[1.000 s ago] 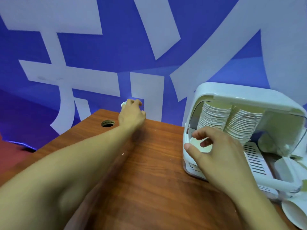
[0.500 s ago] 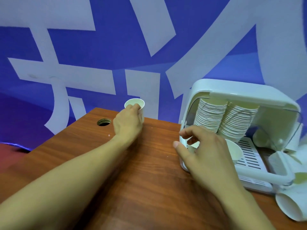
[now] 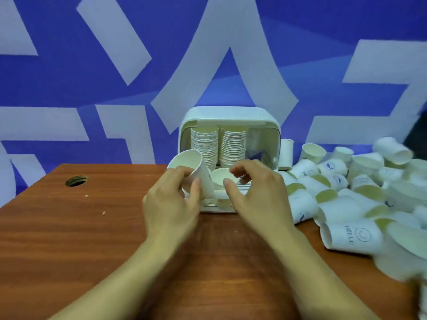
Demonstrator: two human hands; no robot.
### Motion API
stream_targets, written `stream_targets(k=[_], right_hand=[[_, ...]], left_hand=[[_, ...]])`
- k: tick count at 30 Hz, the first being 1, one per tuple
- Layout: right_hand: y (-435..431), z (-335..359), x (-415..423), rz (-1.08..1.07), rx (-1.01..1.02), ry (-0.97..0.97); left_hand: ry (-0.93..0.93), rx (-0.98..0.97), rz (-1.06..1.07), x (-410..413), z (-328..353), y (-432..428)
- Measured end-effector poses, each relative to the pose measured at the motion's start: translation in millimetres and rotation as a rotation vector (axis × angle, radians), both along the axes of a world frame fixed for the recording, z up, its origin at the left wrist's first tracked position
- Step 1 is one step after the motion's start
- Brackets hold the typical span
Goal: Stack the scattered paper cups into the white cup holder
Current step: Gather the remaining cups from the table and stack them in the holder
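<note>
The white cup holder [image 3: 229,113] stands at the back of the wooden table [image 3: 69,227], open toward me, with two stacks of paper cups [image 3: 204,144] hanging side by side inside. My left hand [image 3: 172,204] grips a white paper cup [image 3: 193,163] just in front of the holder's left side, tilted with its mouth up and toward me. My right hand [image 3: 258,195] is close beside it, thumb and fingers curled round a second cup [image 3: 220,179] whose mouth faces me at the holder's base. Much of this cup's body is hidden.
A large pile of scattered paper cups [image 3: 351,195] lies on its side over the table's right part, some printed. One cup [image 3: 286,153] stands upright beside the holder. A round cable hole [image 3: 76,181] is at the far left. A blue and white wall rises behind.
My left hand picked up a cup at the table's far edge and carried it right to the holder's front. The view swung right, showing the cup pile. My right hand stayed at the holder.
</note>
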State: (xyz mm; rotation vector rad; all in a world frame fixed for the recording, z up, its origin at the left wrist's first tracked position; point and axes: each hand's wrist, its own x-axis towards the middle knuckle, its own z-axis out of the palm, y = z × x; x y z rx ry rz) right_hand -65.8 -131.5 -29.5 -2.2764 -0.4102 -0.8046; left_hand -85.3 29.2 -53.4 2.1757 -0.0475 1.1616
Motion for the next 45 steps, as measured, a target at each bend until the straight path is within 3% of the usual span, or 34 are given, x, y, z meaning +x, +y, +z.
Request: stream_targets(k=[6,13,17,24,31,36,39,45], right_hand=[[-92.1,-29.3,5.3,-0.449,-0.012,0.177],[-104.8,-48.5,11.5,-0.502,-0.16,0.45],[-102.4,-52.0,11.5,-0.502,-0.179,0.488],[-106.1,-37.8,1.4,-0.459,-0.037,0.362],[-91.0,-27.2,-6.1,-0.379,0.06,-0.128],[-45.3,-13.2,-2.7,-0.18,0.146,-0.337],[-22.5,-0.6,10.5,-0.08,0.127,-0.347],[0.1,-5.0,50.1,-0.002,0.031,-0.192]], left_hand=[[-0.054,-0.066,-0.218,-6.4,-44.9,-73.3],[-0.028,-0.014,-0.325,-2.0,-70.6,-77.7],[-0.005,-0.012,-0.358,-4.9,-71.8,-74.2],[0.007,-0.034,-0.372,-5.8,-68.9,-75.5],[-0.016,-0.067,-0.362,-6.8,-66.0,-73.0],[-0.177,-0.095,-0.324,-8.7,-61.1,-62.2],[-0.229,-0.121,-0.286,-7.1,-60.4,-53.4],[-0.22,-0.237,-0.188,8.0,-59.8,-36.6]])
